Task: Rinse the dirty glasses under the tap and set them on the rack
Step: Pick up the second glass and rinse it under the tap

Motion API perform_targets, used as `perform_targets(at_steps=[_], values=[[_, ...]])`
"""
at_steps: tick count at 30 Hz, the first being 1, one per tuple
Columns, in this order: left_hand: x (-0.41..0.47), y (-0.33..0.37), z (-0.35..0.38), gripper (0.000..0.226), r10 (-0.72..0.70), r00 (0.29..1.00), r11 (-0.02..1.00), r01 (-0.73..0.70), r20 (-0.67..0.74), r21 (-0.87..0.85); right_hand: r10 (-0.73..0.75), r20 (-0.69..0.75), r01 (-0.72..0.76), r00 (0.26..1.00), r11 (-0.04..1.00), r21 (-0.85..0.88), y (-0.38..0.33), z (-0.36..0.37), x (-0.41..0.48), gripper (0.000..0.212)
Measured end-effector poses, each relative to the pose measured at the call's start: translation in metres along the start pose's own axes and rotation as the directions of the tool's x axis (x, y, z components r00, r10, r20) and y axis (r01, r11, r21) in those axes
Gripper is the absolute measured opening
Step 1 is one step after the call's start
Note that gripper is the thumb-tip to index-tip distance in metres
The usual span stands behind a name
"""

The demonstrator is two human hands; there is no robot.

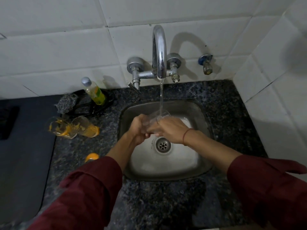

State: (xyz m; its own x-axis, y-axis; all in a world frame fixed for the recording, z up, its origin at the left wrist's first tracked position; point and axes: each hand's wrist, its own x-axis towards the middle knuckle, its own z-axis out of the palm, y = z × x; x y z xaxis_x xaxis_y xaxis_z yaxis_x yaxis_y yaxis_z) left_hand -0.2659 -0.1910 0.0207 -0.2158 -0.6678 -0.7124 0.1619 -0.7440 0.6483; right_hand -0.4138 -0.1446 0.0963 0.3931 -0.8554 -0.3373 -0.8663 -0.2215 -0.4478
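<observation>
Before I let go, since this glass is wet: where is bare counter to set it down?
Bare: counter between sink and right wall; the strip before the sink; the left mat. Crowded: left of sink, with glasses, bottle, scrubber, peel.

head cam riding on the person's head | looking forward and down onto the sink (166, 170) and speckled tabletop (149, 205) | sitting near, over the sink's front edge | tap (159, 50) and tiled wall (66, 47) filling the upper frame
</observation>
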Motion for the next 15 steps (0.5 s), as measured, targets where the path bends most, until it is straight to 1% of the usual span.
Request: perform_targets(at_steps=[1,2,3,4,5,6,7,8,9,10,11,12,13,14,15], values=[[0.001,0.002,-0.003,0.030,-0.053,0.998,0.999,0.053,0.038,0.004,-0.002,-0.001,0.002,1.000,0.990,-0.144,0.000,0.000,0.000,0.021],[0.001,0.002,-0.004,0.031,-0.064,0.996,0.998,0.065,0.058,-0.013,0.003,-0.016,-0.006,1.000,0.987,-0.162,0.000,0.000,0.001,0.020],[0.001,-0.001,-0.004,0.033,-0.042,0.997,0.998,0.045,0.064,-0.041,-0.003,-0.030,-0.001,1.000,0.994,-0.106,0.002,0.002,0.005,0.020],[0.000,-0.004,-0.001,0.034,0.015,0.999,0.998,-0.013,0.032,-0.063,0.003,-0.036,-0.001,0.999,0.999,0.033,0.002,0.003,0.008,0.018],[-0.001,-0.009,0.001,0.032,0.091,0.996,0.992,-0.092,-0.016,-0.087,0.043,-0.025,-0.036,0.999,0.972,0.234,0.004,0.005,0.011,0.018],[-0.004,-0.011,0.003,0.029,0.158,0.985,0.982,-0.164,-0.071,-0.097,0.090,-0.020,-0.073,0.996,0.899,0.433,0.007,0.008,0.014,0.019],[-0.006,-0.013,0.006,0.027,0.199,0.972,0.974,-0.211,-0.125,-0.089,0.148,-0.040,-0.099,0.988,0.814,0.572,0.010,0.012,0.017,0.019],[-0.009,-0.012,0.009,0.026,0.218,0.959,0.971,-0.233,-0.183,-0.062,0.219,-0.078,-0.111,0.973,0.730,0.674,0.010,0.018,0.017,0.019],[-0.008,-0.011,0.010,0.025,0.233,0.942,0.968,-0.248,-0.241,-0.031,0.306,-0.139,-0.099,0.942,0.648,0.755,0.008,0.024,0.016,0.019],[-0.009,-0.008,0.011,0.024,0.245,0.926,0.966,-0.258,-0.288,-0.007,0.411,-0.239,-0.063,0.880,0.598,0.799,0.005,0.031,0.012,0.020],[-0.008,-0.007,0.011,0.023,0.251,0.910,0.965,-0.261,-0.330,0.015,0.514,-0.362,-0.023,0.778,0.599,0.801,0.004,0.040,0.009,0.026],[-0.008,-0.005,0.012,0.022,0.259,0.895,0.964,-0.263,-0.362,0.038,0.589,-0.465,-0.016,0.661,0.630,0.777,0.001,0.047,0.006,0.034],[-0.008,-0.005,0.012,0.022,0.271,0.884,0.962,-0.261,-0.382,0.077,0.634,-0.524,-0.027,0.570,0.651,0.758,0.001,0.052,0.004,0.042],[-0.008,-0.006,0.012,0.023,0.288,0.874,0.958,-0.258,-0.391,0.128,0.666,-0.525,-0.029,0.530,0.633,0.774,0.000,0.054,0.004,0.046],[-0.009,-0.008,0.012,0.024,0.308,0.867,0.949,-0.255,-0.391,0.183,0.689,-0.473,-0.008,0.549,0.570,0.821,0.001,0.054,0.006,0.046]])
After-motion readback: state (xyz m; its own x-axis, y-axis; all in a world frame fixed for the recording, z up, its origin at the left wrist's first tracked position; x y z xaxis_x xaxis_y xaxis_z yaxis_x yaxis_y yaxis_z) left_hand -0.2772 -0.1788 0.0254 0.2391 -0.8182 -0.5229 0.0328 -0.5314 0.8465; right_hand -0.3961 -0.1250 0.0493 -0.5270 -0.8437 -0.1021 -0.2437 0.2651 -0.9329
